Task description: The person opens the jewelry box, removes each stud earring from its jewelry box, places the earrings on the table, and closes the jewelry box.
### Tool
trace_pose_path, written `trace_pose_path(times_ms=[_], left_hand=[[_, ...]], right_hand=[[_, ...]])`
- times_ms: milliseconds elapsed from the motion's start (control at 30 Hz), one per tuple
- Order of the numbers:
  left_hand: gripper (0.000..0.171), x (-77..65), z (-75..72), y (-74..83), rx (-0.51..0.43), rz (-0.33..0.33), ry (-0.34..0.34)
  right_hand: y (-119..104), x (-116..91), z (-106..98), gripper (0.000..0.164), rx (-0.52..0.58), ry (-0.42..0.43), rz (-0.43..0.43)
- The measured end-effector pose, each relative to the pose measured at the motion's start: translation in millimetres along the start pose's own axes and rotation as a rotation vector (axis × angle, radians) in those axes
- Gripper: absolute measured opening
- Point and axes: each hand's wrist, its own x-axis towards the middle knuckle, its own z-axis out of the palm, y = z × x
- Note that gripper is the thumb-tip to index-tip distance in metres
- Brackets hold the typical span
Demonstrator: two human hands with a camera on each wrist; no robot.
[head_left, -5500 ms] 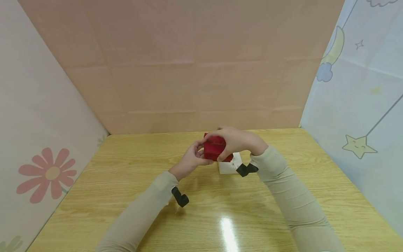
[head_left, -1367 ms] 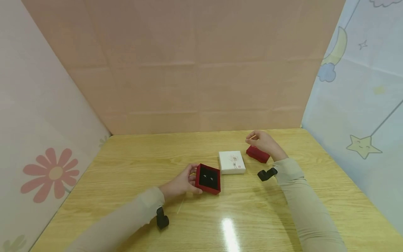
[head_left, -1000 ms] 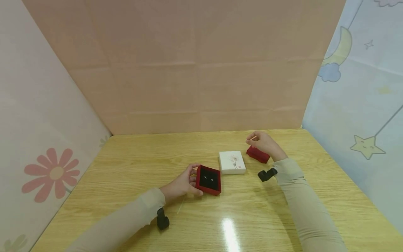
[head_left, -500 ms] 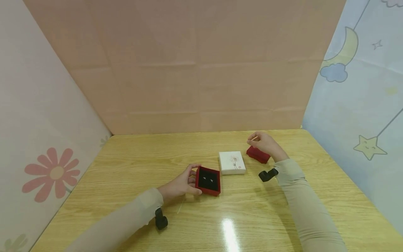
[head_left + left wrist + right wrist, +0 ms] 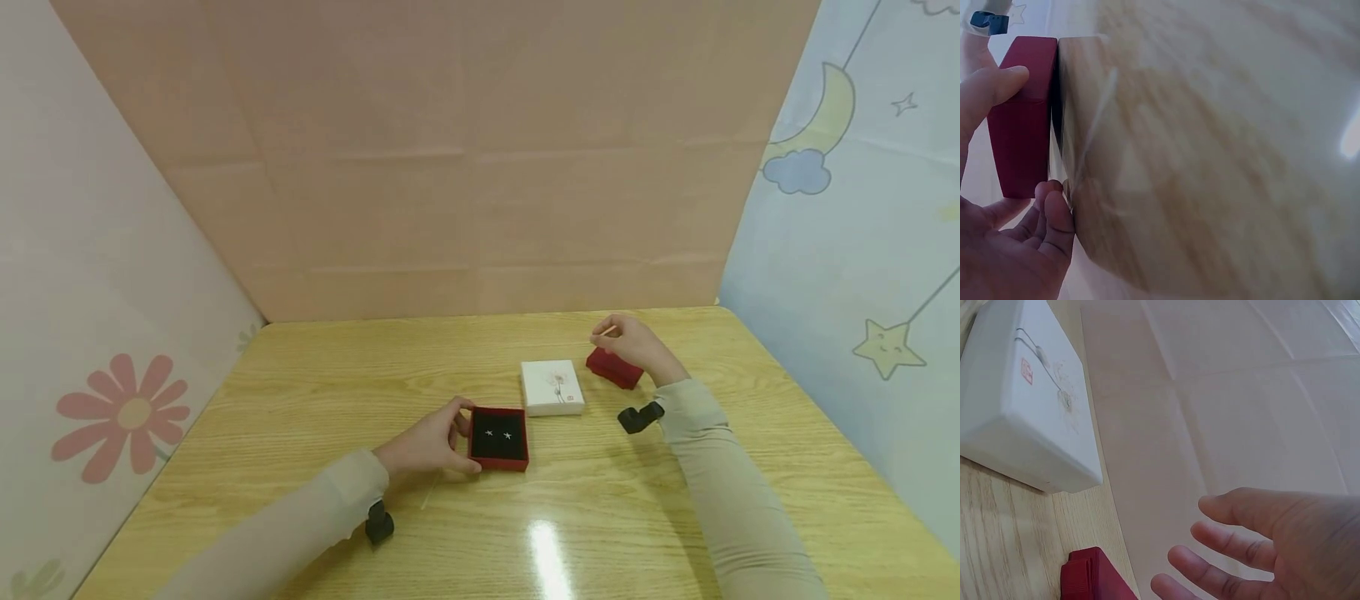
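A small red jewellery box [image 5: 498,464] lies without its lid left of the middle of the table. Its black insert [image 5: 498,450] bears a pair of small silvery star-like earrings [image 5: 507,436]. The left hand [image 5: 429,437] grips the box by its left side, thumb at the near corner and a finger at the far one. In the left wrist view, the thumb lies along the box wall [image 5: 1019,147]. Above the red lid [image 5: 613,367], the right hand [image 5: 636,342] hovers with fingers loosely bent. The right wrist view shows nothing between those fingers.
A white square box [image 5: 551,387] with a flower print stands between the red box and the red lid. The wooden table [image 5: 337,367] is bounded by a plain back sheet and patterned side sheets. A thin pale strip [image 5: 429,493] lies near the left wrist.
Both hands held the closed red box earlier; the lid then came to lie at the right. Lately the left hand has lowered the tilted box flat; the right hand has barely moved.
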Motion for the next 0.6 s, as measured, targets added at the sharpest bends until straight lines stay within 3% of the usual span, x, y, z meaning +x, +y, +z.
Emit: trace_pose_path(times_ms=[400,600], left_hand=[[0.087,2.8,3.5,4.2,0.097,-0.021,0.014],[0.087,4.6,5.7,5.9,0.11,-0.024,0.012]], right_hand=[[-3,-2,1,0.035,-0.017,-0.007,0.004],[-14,-5,5,0.032,-0.06,0.009,-0.051]])
